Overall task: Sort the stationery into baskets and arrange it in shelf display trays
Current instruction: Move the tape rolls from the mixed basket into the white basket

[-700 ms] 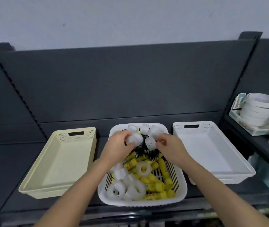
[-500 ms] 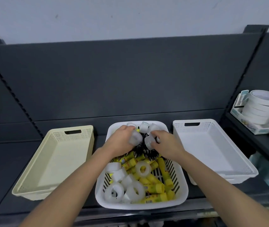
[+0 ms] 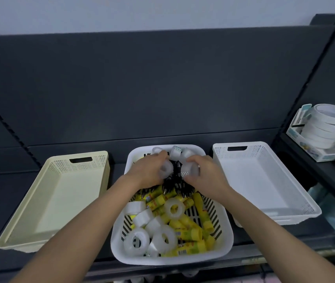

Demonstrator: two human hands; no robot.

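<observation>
- A cream basket (image 3: 60, 201) stands at the left on the dark shelf (image 3: 3, 186), with its handle slot at the far end.
- The middle basket (image 3: 170, 260), white and slotted, holds clear tape rolls (image 3: 137, 241) at its near left, yellow glue sticks (image 3: 189, 233) across the near half and black pens (image 3: 174, 184) bunched farther back.
- The left hand (image 3: 146, 172) curls its grip round one clear roll (image 3: 165, 169), held just above the pens.
- The right hand (image 3: 207, 176) grips a second roll (image 3: 191, 170) just beside the first.
- A few more rolls at the far rim are partly hidden behind both hands.
- A white basket (image 3: 254, 180) stands at the right.
- At the far right, a stack of white tape (image 3: 325, 127) sits in a box (image 3: 313, 150) that the frame edge cuts off.
</observation>
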